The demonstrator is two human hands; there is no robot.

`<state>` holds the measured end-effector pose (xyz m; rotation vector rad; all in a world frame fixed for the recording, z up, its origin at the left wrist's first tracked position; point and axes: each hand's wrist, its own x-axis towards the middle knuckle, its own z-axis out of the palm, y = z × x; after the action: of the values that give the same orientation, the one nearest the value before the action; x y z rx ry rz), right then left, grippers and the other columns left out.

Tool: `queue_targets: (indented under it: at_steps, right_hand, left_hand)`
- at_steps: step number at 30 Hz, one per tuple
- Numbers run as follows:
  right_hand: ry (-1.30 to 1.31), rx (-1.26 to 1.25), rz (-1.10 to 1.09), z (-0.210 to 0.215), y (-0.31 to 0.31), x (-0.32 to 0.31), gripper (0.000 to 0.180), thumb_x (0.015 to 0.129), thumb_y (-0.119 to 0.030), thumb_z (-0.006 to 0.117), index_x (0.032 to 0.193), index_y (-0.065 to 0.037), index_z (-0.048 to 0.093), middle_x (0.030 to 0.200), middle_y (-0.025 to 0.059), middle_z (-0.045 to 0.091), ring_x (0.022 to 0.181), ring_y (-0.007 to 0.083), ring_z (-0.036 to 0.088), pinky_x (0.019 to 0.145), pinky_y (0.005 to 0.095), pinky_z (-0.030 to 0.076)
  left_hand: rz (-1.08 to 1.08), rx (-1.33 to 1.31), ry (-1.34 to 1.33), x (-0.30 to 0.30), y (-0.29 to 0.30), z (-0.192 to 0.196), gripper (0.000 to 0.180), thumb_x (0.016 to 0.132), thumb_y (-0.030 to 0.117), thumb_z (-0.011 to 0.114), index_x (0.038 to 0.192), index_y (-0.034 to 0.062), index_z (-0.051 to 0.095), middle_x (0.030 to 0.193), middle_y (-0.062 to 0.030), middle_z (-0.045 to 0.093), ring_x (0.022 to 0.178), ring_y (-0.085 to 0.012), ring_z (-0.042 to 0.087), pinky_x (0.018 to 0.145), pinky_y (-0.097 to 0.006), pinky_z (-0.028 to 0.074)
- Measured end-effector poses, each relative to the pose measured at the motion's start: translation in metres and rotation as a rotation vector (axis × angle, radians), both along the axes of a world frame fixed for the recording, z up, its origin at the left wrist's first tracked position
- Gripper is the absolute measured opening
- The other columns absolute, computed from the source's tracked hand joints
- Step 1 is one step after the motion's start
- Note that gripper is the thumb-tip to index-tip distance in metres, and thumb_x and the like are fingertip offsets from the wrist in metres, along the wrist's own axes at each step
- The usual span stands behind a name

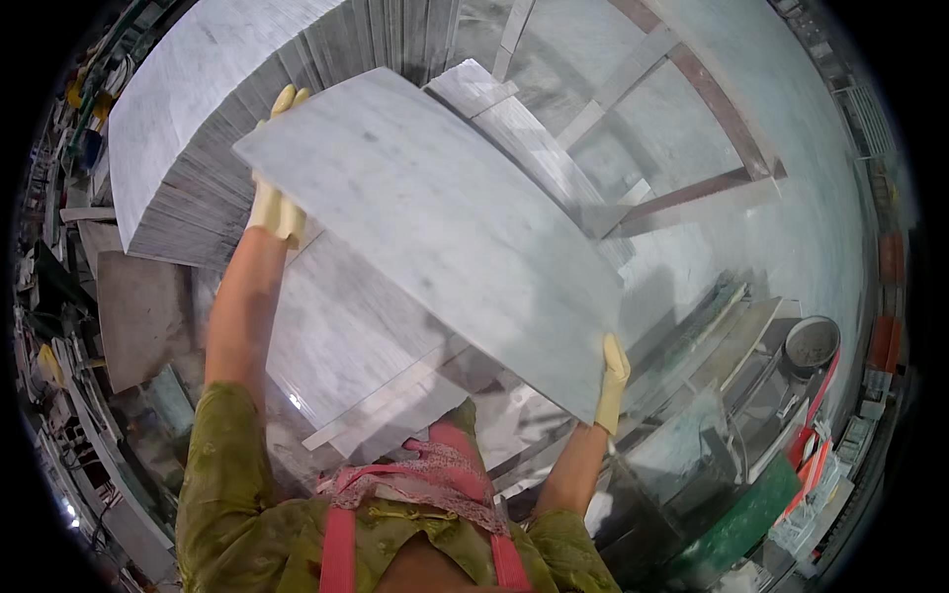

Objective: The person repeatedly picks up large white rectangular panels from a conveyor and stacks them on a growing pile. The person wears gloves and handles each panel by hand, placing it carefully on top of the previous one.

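Note:
A large grey-white marble slab (435, 227) is held up in front of me, slanting from upper left down to lower right. My left hand (278, 198), in a pale yellow glove, grips its left end, with fingertips showing above the edge. At the slab's lower right corner, my right hand (612, 383), gloved the same, is closed on the edge; part of its fingers is hidden behind the stone. Close to my left hand stands a thick stack of similar slabs (198, 188) on edge. Below the held slab lies another pale stone slab (341, 326).
A wooden frame (707, 89) lies on the floor at the far right. To the right sit a round grey bucket (812, 343), leaning stone offcuts (727, 341) and a green sheet (741, 524). A brownish panel (143, 321) leans at the left, near cluttered scraps.

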<state>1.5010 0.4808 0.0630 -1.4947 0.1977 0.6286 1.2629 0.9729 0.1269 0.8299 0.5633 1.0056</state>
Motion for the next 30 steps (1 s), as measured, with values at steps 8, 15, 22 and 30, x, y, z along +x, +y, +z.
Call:
queue_targets:
  at_steps: [8,15,22,30]
  right_hand:
    - [0.102,-0.043,-0.11,-0.036,0.019,0.08,0.033,0.093,-0.024,0.064,0.107,0.006,0.067,0.096,0.0111,0.068,0.08,0.0188,0.066,0.072,0.0293,0.055]
    - [0.084,-0.093,-0.122,-0.029,0.051,0.092,0.035,0.092,-0.026,0.064,0.108,0.006,0.066,0.098,0.0117,0.067,0.081,0.0202,0.065,0.07,0.0305,0.054]
    - [0.269,-0.165,-0.066,-0.013,0.042,0.126,0.038,0.089,-0.028,0.065,0.111,0.002,0.066,0.098,0.0096,0.067,0.08,0.0215,0.065,0.07,0.0329,0.054]
    - [0.227,0.138,-0.124,-0.008,0.035,0.177,0.039,0.088,-0.031,0.066,0.11,0.002,0.064,0.092,0.0151,0.07,0.077,0.0238,0.07,0.06,0.028,0.057]
  left_hand:
    - [0.124,-0.185,0.02,0.14,0.045,-0.038,0.043,0.103,0.015,0.039,0.144,0.0041,0.044,0.152,-0.0125,0.04,0.131,-0.0244,0.048,0.108,-0.036,0.044]
    - [0.238,-0.331,0.215,0.185,0.065,-0.032,0.046,0.103,0.029,0.033,0.134,0.0053,0.057,0.135,-0.0068,0.058,0.116,-0.0235,0.059,0.095,-0.038,0.05]
    - [0.022,-0.092,0.496,0.184,0.078,-0.033,0.042,0.103,0.022,0.029,0.138,0.0082,0.047,0.134,-0.0051,0.056,0.12,-0.0243,0.056,0.11,-0.038,0.037]
    - [-0.428,0.003,0.395,0.217,0.085,0.041,0.024,0.102,0.021,0.046,0.123,0.0097,0.048,0.118,-0.0089,0.051,0.118,-0.0245,0.05,0.112,-0.035,0.033]
